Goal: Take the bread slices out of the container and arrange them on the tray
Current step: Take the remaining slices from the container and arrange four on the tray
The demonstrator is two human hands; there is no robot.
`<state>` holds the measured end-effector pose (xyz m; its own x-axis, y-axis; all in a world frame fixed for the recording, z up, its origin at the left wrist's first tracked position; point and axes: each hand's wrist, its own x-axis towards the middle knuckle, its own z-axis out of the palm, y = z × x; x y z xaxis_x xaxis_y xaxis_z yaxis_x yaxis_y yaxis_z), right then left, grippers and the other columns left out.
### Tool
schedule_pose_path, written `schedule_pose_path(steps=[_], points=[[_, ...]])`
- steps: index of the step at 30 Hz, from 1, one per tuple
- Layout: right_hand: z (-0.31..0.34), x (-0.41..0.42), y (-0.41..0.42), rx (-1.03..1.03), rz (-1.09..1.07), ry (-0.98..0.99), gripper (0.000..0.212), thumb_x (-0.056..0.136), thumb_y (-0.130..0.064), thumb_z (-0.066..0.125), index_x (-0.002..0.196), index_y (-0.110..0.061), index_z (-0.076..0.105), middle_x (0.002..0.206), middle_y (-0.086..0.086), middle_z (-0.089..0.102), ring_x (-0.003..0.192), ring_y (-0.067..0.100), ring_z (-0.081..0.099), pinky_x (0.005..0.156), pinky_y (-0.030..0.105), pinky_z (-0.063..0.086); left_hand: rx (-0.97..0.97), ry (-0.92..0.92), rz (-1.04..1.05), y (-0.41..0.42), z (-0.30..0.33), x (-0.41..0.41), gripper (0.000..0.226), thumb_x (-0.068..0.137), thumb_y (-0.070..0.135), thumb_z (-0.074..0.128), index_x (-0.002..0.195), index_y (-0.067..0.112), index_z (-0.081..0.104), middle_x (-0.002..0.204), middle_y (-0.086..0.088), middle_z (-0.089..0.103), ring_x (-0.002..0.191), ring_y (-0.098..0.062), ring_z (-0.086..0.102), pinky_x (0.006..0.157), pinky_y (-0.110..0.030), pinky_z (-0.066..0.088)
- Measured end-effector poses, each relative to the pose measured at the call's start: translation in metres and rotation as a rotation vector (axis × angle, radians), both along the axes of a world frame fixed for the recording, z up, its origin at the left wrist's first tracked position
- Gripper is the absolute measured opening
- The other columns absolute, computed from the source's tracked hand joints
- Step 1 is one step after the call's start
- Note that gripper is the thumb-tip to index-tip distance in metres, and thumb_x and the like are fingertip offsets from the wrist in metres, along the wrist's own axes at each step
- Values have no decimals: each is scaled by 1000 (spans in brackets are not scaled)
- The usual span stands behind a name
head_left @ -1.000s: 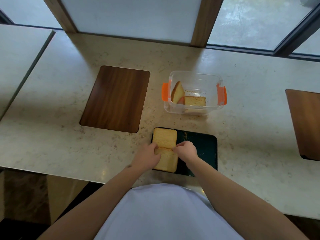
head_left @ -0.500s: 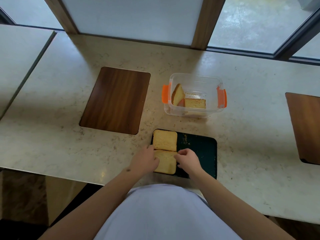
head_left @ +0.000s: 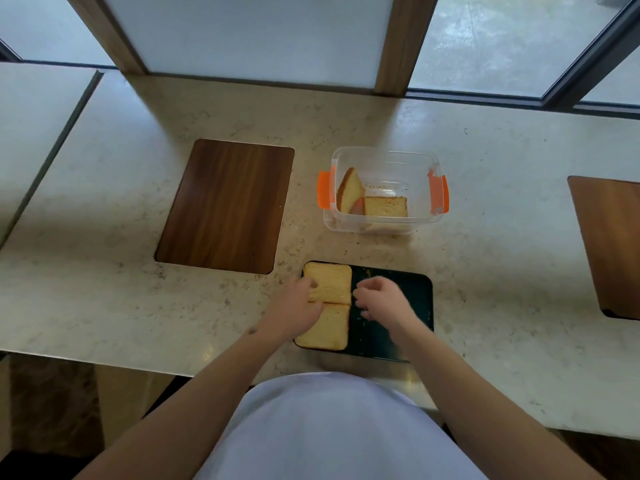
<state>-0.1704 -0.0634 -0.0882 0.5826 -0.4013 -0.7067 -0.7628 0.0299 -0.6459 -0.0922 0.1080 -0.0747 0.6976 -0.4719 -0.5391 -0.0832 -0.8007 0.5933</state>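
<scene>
With the second slice [head_left: 325, 327] now flat on the tray [head_left: 420, 289] at lower centre, the right hand [head_left: 381, 299] had lifted off empty, left hand [head_left: 298, 306] still touching bread, two slices [head_left: 384, 206] remaining in the container [head_left: 381, 155].

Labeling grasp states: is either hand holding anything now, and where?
Nothing is lifted. Left hand rests against the left edge of the bread slices on the tray; right hand is empty.

2 wooden boards [head_left: 225, 206] on counter [head_left: 104, 289]
</scene>
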Motion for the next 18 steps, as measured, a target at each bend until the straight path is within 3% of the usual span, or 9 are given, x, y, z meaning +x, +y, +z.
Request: schedule_pose_path(steps=[3,4,6,8,10,11,14,16,18], points=[[37,26,-33,-32,24,-166,21,96,-20,62,116,-17,62,108,0,69,93,13,68,74,26,57,-327,336,243,-43,51,28,39,93,32,58,129,18,55,117,-3,60,100,-18,64,83,-35,58],[50,38,-46,-64,36,-231,18,96,-20,61,114,-17,63,106,0,69,91,13,69,73,27,56,-405,348,262,-60,67,41,42,91,35,58,130,19,54,115,-1,61,100,-18,64,83,-36,59],[72,66,-68,-192,47,-341,13,95,-21,61,107,-18,65,102,-1,71,88,13,69,73,29,56,-443,198,224,-96,88,66,50,88,35,58,136,20,50,118,6,57,101,-16,60,81,-33,54],[80,98,-90,-385,96,-370,21,92,-19,60,111,-13,67,107,2,71,92,16,67,80,31,53,-323,-69,147,-134,97,89,55,90,23,57,142,14,44,126,1,50,101,-15,53,73,-24,43],[75,128,-109,-615,282,-241,31,91,-19,60,120,-10,66,121,6,68,102,19,62,88,29,43,-118,-264,82,-165,89,107,56,90,10,56,143,4,38,144,-12,40,105,-24,56,64,-23,44],[68,141,-119,-690,390,-140,34,91,-19,60,124,-10,64,126,8,66,108,22,61,88,30,41,11,-285,54,-179,83,113,59,91,7,55,145,1,33,151,-17,32,112,-31,55,65,-27,47],[47,167,-141,-767,697,131,37,89,-10,55,125,-8,61,125,13,64,109,30,61,77,32,46,311,-249,-13,-206,66,129,74,93,9,54,151,-6,10,158,-25,20,133,-39,42,97,-38,47],[34,174,-147,-801,843,207,35,85,-5,53,119,-5,62,114,14,64,97,31,61,70,34,47,387,-237,4,-216,57,138,76,94,9,53,151,-8,7,158,-28,20,136,-41,39,104,-41,44],[19,181,-149,-818,916,216,38,83,-5,57,121,-6,60,116,14,59,101,31,57,74,37,47,432,-212,13,-226,47,146,72,95,11,51,150,-10,9,155,-29,25,136,-42,39,105,-43,43]])
